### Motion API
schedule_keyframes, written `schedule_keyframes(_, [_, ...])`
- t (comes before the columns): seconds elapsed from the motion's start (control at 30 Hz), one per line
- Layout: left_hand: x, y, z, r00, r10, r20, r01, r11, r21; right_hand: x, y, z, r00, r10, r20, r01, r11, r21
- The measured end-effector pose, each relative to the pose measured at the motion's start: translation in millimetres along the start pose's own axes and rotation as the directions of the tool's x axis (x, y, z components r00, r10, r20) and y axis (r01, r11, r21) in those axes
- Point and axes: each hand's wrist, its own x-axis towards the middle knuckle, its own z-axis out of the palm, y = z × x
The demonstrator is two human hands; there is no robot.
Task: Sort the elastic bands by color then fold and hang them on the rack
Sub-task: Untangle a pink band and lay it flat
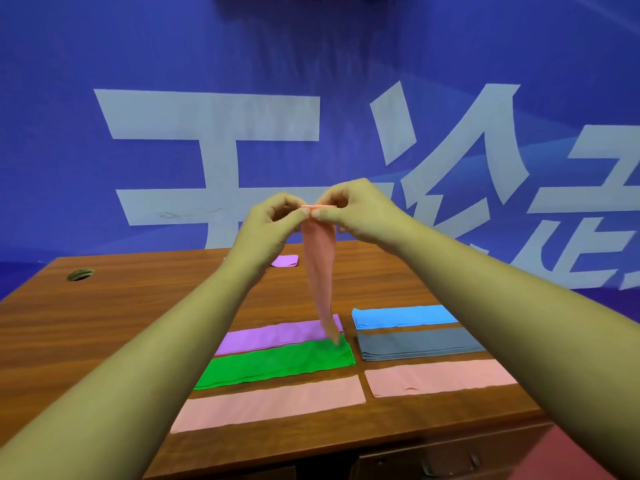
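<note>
Desk in front, banner behind it. Both hands raised above the desk, left hand just left of right hand, thumbs nearly touching — each pinching the top edge of one band that hangs down between them, its tip over the near stacks. On the desk, two columns of flat stacks. Left column: three stacks, back to front. Right column: three stacks, back to front, just right of the left one. Small folded piece at the desk's far edge, behind the left hand. Hole in the desk, far left. Drawer below the near edge.
</note>
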Motion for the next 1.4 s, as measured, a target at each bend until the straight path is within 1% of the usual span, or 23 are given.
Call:
schedule_keyframes(0.07, [-2.4, -4.8, 3.1, 0.992, -0.072, 0.102, 0.089, 0.982, -0.169, 1.1, -2.3, -0.3, 0.999, 0.016, -0.042, -0.016, 1.000, 0.014])
schedule_keyframes(0.1, [-4.0, -9.5, 6.0, 0.986, -0.106, 0.132, 0.131, 0.972, -0.197, 1.8, -2.9, -0.9, 0.998, 0.036, -0.058, -0.033, 0.998, 0.047])
schedule_keyframes(0.2, [-13.3, -29.4, 13.1, 0.962, -0.210, 0.176, 0.231, 0.967, -0.109, 2.1, -2.3, -5.2, 0.989, 0.101, -0.106, -0.080, 0.980, 0.183])
schedule_keyframes(0.23, [-18.1, -38.9, 13.1, 0.945, -0.245, 0.217, 0.268, 0.960, -0.081, 1.9, -0.9, -6.9, 0.985, 0.119, -0.128, -0.087, 0.969, 0.229])
schedule_keyframes(0.33, [-37.7, -60.9, 12.1, 0.864, -0.338, 0.374, 0.365, 0.931, -0.001, 1.1, 7.3, -13.4, 0.963, 0.191, -0.190, -0.120, 0.935, 0.335])
schedule_keyframes(0.4, [-50.5, -69.2, 10.7, 0.830, -0.378, 0.411, 0.396, 0.917, 0.043, -0.8, 15.2, -16.6, 0.946, 0.252, -0.205, -0.155, 0.904, 0.397])
schedule_keyframes(0.5, [-65.4, -77.2, 0.2, 0.782, -0.409, 0.470, 0.442, 0.896, 0.044, -6.1, 29.5, -18.9, 0.919, 0.328, -0.218, -0.192, 0.857, 0.479])
schedule_keyframes(0.6, [-76.8, -83.3, -14.6, 0.729, -0.433, 0.530, 0.494, 0.869, 0.030, -14.6, 46.0, -18.5, 0.869, 0.422, -0.259, -0.232, 0.810, 0.539])
schedule_keyframes(0.67, [-83.6, -84.1, -25.2, 0.721, -0.472, 0.507, 0.525, 0.850, 0.046, -21.6, 57.3, -16.1, 0.842, 0.463, -0.276, -0.255, 0.793, 0.553])
schedule_keyframes(0.73, [-89.5, -84.9, -38.0, 0.727, -0.504, 0.466, 0.543, 0.838, 0.059, -29.3, 68.7, -11.6, 0.813, 0.503, -0.294, -0.280, 0.780, 0.560])
schedule_keyframes(0.83, [-100.0, -86.8, -59.5, 0.746, -0.523, 0.413, 0.558, 0.829, 0.043, -42.9, 86.8, 1.4, 0.764, 0.578, -0.287, -0.370, 0.757, 0.539])
schedule_keyframes(0.93, [-115.1, -90.4, -77.9, 0.754, -0.569, 0.329, 0.594, 0.804, 0.029, -61.1, 102.3, 23.2, 0.761, 0.605, -0.234, -0.399, 0.721, 0.566])
schedule_keyframes(1.0, [-126.2, -96.7, -89.7, 0.741, -0.605, 0.292, 0.628, 0.778, 0.019, -77.4, 109.6, 39.8, 0.766, 0.611, -0.198, -0.408, 0.701, 0.585])
schedule_keyframes(1.07, [-139.3, -101.4, -101.8, 0.718, -0.654, 0.240, 0.664, 0.746, 0.045, -94.1, 114.6, 56.8, 0.763, 0.623, -0.174, -0.431, 0.690, 0.582])
schedule_keyframes(1.17, [-160.2, -108.4, -118.5, 0.714, -0.677, 0.179, 0.669, 0.735, 0.113, -116.8, 119.7, 82.5, 0.737, 0.665, -0.119, -0.489, 0.647, 0.585])
schedule_keyframes(1.23, [-172.5, -110.5, -124.1, 0.710, -0.691, 0.137, 0.683, 0.723, 0.110, -130.5, 122.1, 97.8, 0.714, 0.695, -0.085, -0.545, 0.627, 0.557])
schedule_keyframes(1.3, [-182.2, -114.8, -127.4, 0.689, -0.721, 0.068, 0.716, 0.693, 0.091, -141.6, 126.4, 111.2, 0.698, 0.714, -0.062, -0.596, 0.627, 0.501])
schedule_keyframes(1.4, [-192.3, -125.2, -133.1, 0.669, -0.740, -0.064, 0.741, 0.658, 0.136, -152.7, 131.5, 125.8, 0.700, 0.710, -0.073, -0.626, 0.660, 0.414])
